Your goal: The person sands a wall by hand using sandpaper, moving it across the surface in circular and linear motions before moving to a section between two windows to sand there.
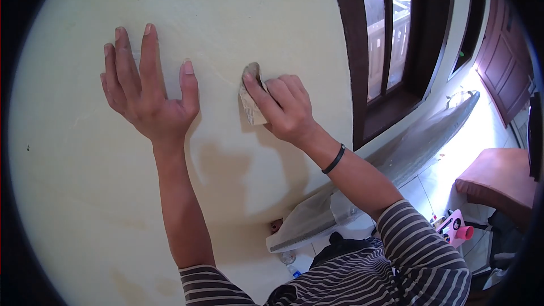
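My left hand point(148, 88) lies against the cream wall point(226, 11) with its fingers spread, holding nothing. To its right, my right hand point(286, 102) grips a folded piece of sandpaper point(250, 99) between thumb and fingers. The sandpaper looks worn, pale with a darker grey upper end, and rests at the wall surface. Its face toward the wall is hidden. A dark band point(334, 159) circles my right wrist.
Right of my hands is a dark brown window frame point(354, 56). Below it, a long plastic-wrapped object point(396, 153) stands along the wall. A brown cushioned seat point(498, 175), a pink item point(453, 226) and a bottle point(293, 271) are lower down. A brown door point(504, 56) is farther right.
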The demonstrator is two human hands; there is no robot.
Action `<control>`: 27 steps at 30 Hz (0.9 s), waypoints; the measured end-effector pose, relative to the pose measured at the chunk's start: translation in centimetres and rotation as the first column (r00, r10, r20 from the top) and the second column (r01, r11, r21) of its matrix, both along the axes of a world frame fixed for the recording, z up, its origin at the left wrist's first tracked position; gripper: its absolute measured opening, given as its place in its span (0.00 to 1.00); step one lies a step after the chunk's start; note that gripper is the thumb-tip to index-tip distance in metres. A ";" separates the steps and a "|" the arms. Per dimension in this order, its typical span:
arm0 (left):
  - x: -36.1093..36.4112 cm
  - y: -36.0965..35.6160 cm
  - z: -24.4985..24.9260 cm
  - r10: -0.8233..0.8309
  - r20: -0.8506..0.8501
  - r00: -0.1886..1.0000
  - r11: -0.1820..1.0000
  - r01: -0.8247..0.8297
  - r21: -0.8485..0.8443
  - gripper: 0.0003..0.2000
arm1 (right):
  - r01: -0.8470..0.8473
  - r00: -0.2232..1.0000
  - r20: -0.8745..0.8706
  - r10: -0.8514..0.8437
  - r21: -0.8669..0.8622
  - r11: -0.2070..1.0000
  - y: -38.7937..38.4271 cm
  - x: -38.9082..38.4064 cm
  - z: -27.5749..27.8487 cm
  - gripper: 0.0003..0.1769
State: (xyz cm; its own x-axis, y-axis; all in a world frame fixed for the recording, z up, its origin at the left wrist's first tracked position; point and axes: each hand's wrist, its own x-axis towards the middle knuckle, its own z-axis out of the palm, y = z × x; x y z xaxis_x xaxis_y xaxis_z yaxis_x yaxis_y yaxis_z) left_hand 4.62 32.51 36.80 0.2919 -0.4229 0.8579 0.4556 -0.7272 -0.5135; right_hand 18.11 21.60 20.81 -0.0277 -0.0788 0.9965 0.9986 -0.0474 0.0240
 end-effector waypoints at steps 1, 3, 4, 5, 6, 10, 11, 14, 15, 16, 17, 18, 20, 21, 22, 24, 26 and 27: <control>0.0 -0.1 0.1 -0.004 -0.002 1.000 1.000 0.004 0.004 0.29 | 0.011 1.000 0.003 -0.011 -0.004 1.000 0.0 -0.1 -0.4 0.27; 0.0 -0.1 0.1 -0.014 -0.014 1.000 1.000 0.014 0.012 0.29 | 0.041 0.999 -0.010 -0.041 -0.001 0.999 -0.3 -0.5 -2.4 0.27; 0.0 0.0 0.2 -0.021 -0.017 1.000 1.000 0.021 0.015 0.29 | 0.054 0.998 -0.014 -0.054 -0.001 0.999 -0.3 -0.6 -3.2 0.26; 0.1 0.1 0.2 -0.027 -0.017 0.999 0.999 0.028 0.021 0.29 | 0.043 0.999 -0.005 -0.043 0.003 0.999 0.0 -0.5 -3.5 0.26; 0.0 0.0 0.2 -0.018 -0.016 1.000 1.000 0.019 0.016 0.29 | 0.034 0.999 0.004 -0.034 0.010 0.999 0.1 -0.4 -2.9 0.26; 0.1 0.0 0.3 -0.035 -0.013 0.999 0.999 0.036 0.024 0.29 | 0.086 0.994 0.066 -0.088 0.038 0.996 0.5 0.0 0.8 0.25; 0.1 0.1 0.2 -0.047 -0.014 0.999 0.999 0.047 0.026 0.29 | 0.075 0.995 0.062 -0.077 0.033 0.997 0.5 -0.1 0.3 0.25; 0.0 0.1 0.2 -0.035 -0.018 0.999 0.999 0.036 0.014 0.29 | 0.064 0.997 0.049 -0.064 0.017 0.998 0.2 -0.4 -2.0 0.24; -0.1 0.2 0.1 -0.035 -0.021 0.999 0.999 0.035 0.008 0.30 | 0.075 0.996 0.054 -0.075 0.015 0.997 0.2 -0.4 -2.1 0.23; -0.1 0.3 0.1 -0.036 -0.022 0.999 0.999 0.036 0.003 0.30 | 0.086 0.994 0.062 -0.087 0.015 0.996 0.2 -0.3 -2.0 0.23; -0.1 0.4 0.1 -0.041 -0.029 0.999 0.999 0.041 0.001 0.30 | 0.081 0.993 0.080 -0.083 0.033 0.996 0.5 0.1 -1.7 0.23; 0.1 0.4 0.2 -0.050 -0.024 0.998 0.999 0.050 0.012 0.29 | 0.077 0.992 0.097 -0.082 0.053 0.996 0.8 0.3 0.2 0.23; 0.1 0.4 0.1 -0.057 -0.019 0.998 0.998 0.057 0.024 0.29 | 0.058 0.994 0.089 -0.062 0.046 0.997 0.7 0.3 0.6 0.24; 0.1 0.5 0.1 -0.066 -0.020 0.998 0.998 0.066 0.022 0.29 | 0.046 0.997 0.068 -0.047 0.026 0.999 0.4 0.0 -0.1 0.24; 0.2 0.5 0.1 -0.073 -0.015 0.997 0.997 0.074 0.024 0.29 | 0.032 0.998 0.054 -0.032 0.010 0.999 0.2 -0.1 -0.7 0.25; 0.0 0.3 0.2 -0.061 -0.022 0.998 0.998 0.061 0.015 0.29 | 0.070 0.997 0.045 -0.069 -0.007 0.998 0.0 -0.9 -2.8 0.26; -0.1 0.0 0.1 -0.020 -0.012 1.000 1.000 0.020 -0.002 0.29 | 0.076 0.994 0.081 -0.075 -0.007 0.997 0.2 -0.2 -3.1 0.25; -0.1 -0.1 0.1 -0.022 -0.018 1.000 1.000 0.022 0.002 0.29 | 0.071 0.993 0.099 -0.071 0.001 0.997 0.2 0.1 -1.2 0.24</control>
State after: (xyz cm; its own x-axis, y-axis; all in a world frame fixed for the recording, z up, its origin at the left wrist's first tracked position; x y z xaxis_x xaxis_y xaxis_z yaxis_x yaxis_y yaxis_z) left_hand 4.50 32.41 36.92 0.2981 -0.4312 0.8516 0.4298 -0.7359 -0.5231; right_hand 18.17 21.80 19.57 -0.1315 -0.0708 0.9888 0.9854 -0.1181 0.1226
